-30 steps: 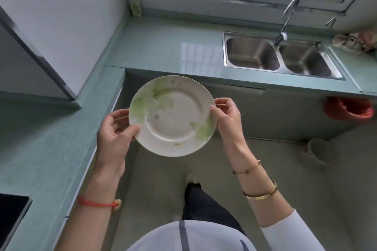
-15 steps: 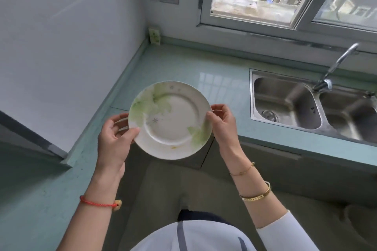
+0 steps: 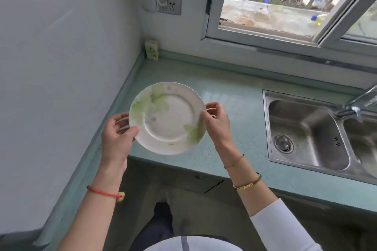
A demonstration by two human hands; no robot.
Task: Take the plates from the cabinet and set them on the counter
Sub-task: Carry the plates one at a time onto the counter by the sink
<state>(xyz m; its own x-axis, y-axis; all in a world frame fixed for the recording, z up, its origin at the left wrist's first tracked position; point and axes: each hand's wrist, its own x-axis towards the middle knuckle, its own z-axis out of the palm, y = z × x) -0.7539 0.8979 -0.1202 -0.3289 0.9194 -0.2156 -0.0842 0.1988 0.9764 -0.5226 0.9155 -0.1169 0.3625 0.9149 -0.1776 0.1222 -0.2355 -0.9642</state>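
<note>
While both hands are pinching opposite rims, the plate (image 3: 167, 118) is hovering in the middle of the frame over the worktop (image 3: 234, 100) corner. The left hand (image 3: 117, 135) and right hand (image 3: 217, 122) are each keeping a clenched grip on its edge. Best bet: lowering it level, well left of the sink (image 3: 306, 130), fingers slipping out last.

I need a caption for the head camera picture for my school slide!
Left hand and right hand hold a green-leaf plate above the counter beside the sink.
</note>
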